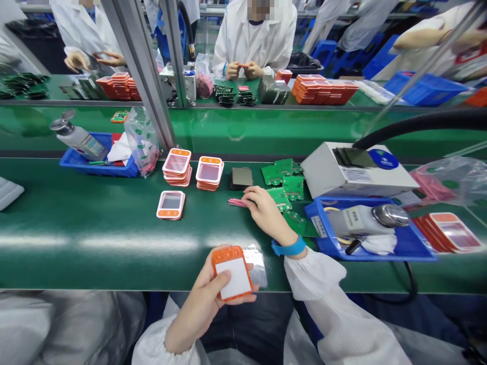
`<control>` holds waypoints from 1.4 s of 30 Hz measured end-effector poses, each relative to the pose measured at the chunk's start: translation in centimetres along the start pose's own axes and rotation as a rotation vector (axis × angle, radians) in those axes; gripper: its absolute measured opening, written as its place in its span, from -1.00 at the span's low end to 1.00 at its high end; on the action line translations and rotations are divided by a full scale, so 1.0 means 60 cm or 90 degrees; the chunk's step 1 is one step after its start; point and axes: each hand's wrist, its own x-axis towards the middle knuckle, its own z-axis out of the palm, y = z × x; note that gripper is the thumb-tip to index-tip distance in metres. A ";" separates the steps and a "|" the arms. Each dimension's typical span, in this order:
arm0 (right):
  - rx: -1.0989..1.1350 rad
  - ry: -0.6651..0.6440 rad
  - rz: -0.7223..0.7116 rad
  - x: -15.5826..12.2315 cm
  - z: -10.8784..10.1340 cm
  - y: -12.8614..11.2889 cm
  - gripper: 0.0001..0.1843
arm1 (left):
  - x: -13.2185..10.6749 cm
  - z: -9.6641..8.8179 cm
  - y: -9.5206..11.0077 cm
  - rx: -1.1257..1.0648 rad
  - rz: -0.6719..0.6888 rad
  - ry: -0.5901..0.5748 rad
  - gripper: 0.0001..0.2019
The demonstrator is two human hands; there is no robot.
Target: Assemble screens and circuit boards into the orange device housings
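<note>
My left hand (203, 299) grips an orange device case with a white screen panel (232, 274) near the front edge of the green bench; a clear film (258, 266) hangs behind the case. My right hand (266, 210) reaches forward, fingers curled down onto a thin pink strip (236, 203) lying on the bench beside green circuit boards (283, 195). A blue band (289, 248) circles that wrist. A single orange-and-white case (171, 205) lies flat to the left, and two short stacks of the same cases (192, 171) stand behind it.
A blue tray (414, 248) with a grey dispenser bottle sits right of my hand, a white box (353, 175) behind it. Another blue tray (95, 165) and a plastic bag (142, 139) stand at left. Across the conveyor, people in white coats work at orange stacks.
</note>
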 end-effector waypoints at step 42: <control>-0.003 -0.053 -0.208 -0.148 -0.100 -0.156 -0.83 | -0.012 0.019 -0.003 0.047 0.013 0.032 -0.77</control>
